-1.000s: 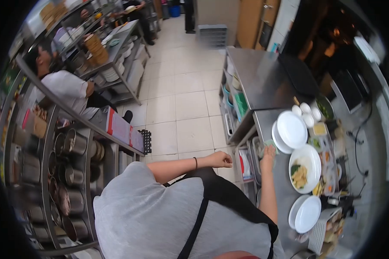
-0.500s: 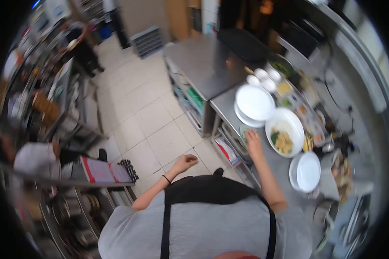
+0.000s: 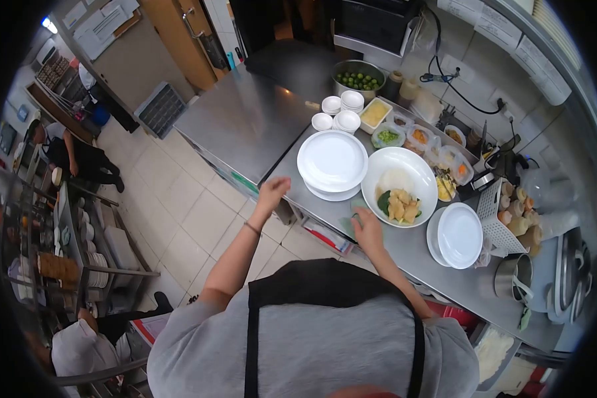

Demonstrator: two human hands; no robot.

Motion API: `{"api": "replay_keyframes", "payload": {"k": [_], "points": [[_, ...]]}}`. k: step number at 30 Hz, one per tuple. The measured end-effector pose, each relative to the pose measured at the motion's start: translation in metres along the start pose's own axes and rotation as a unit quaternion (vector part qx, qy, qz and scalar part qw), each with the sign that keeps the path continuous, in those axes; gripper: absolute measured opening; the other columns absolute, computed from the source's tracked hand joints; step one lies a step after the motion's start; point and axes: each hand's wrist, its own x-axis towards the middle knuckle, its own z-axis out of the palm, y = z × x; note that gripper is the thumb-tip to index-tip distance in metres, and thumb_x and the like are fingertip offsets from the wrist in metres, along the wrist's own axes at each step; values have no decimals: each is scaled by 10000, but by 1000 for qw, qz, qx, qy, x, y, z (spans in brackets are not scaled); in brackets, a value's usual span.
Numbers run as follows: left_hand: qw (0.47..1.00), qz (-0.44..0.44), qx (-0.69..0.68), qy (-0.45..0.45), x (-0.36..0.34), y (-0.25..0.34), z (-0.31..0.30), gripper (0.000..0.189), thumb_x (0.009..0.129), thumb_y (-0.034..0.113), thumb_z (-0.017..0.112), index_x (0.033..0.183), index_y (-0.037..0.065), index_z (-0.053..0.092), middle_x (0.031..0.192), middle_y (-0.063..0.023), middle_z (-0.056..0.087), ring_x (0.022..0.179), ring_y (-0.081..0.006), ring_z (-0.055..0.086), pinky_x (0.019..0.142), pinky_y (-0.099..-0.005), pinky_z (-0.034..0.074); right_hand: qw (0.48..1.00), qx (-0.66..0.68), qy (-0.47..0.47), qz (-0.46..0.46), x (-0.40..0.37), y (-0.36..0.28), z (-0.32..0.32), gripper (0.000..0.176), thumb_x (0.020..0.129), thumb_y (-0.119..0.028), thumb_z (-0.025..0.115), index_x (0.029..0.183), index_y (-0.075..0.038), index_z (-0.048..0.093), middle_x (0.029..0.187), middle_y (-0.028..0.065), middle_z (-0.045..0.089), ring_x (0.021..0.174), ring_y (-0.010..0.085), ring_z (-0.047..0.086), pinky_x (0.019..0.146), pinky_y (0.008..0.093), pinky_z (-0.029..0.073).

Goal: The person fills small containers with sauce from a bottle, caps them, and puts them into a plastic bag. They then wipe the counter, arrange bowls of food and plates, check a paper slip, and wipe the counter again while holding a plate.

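Here the right hand [image 3: 368,231] is working low at the counter's [image 3: 404,249] near edge, its fingers half curling over a pale green cloth [image 3: 358,207]; whether they are gripping it or only pressing it down, the view isn't telling. The cloth is lying in the gap between the plates [image 3: 332,159] and the bowl [image 3: 414,162], probably because that's the bare metal within easy reach.

The left hand [image 3: 272,194] is hovering by the edge, left of the plates, half open and loosely bending, with nothing showing in its grasp; it's perhaps just staying clear of the crockery.

The bowl is sitting right of the plates, its pale chunks and greens lying toward the near side. More plates [image 3: 460,235] are standing beyond it to the right, likely stacking to save room. Little cups [image 3: 347,121] and tubs [image 3: 388,136] are lining the back, seemingly keeping the front strip free for handling, and a pot of green fruit [image 3: 359,81] is standing behind the cups. Off left, a co-worker [image 3: 89,142] is standing well apart.
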Motion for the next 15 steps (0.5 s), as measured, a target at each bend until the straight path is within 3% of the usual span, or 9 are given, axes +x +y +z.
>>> {"api": "replay_keyframes", "payload": {"k": [4, 6, 7, 10, 15], "points": [[998, 5, -50, 27, 59, 29, 10, 291, 819, 186, 584, 1031, -13, 574, 896, -57, 598, 828, -132, 573, 713, -228, 449, 986, 136, 60, 78, 35, 17, 10, 372, 731, 9, 581, 1099, 15, 531, 962, 142, 584, 775, 204, 597, 658, 305, 491], [998, 8, -55, 5, 89, 35, 13, 281, 791, 164, 613, 1002, -20, 587, 860, -59, 601, 768, -129, 568, 673, -229, 448, 942, 266, 79, 187, 51, 32, 19, 393, 751, 33, 560, 1141, 18, 508, 920, 118, 584, 713, 151, 596, 611, 263, 494], [998, 6, -56, 4, 102, 38, 13, 281, 791, 164, 613, 1002, -20, 587, 860, -59, 601, 768, -129, 568, 673, -229, 448, 922, 321, 83, 200, 58, 30, 18, 393, 780, 26, 544, 1168, 31, 483, 889, 96, 573, 697, 139, 591, 611, 255, 507], [998, -35, -24, -48, 133, 44, 11, 338, 724, 120, 666, 1004, -50, 584, 898, -105, 622, 763, -146, 591, 653, -240, 481, 875, 387, 99, 273, 77, 16, 22, 391, 791, 28, 536, 1176, 47, 469, 849, 83, 554, 694, 144, 584, 607, 234, 514], [988, -30, 33, -149, 162, 50, 10, 262, 671, 73, 690, 890, -56, 626, 771, -93, 629, 656, -132, 580, 606, -234, 476, 868, 355, 139, 319, 90, 3, 27, 396, 789, 32, 538, 1178, 51, 468, 826, 62, 523, 658, 132, 564, 594, 225, 512]]}}
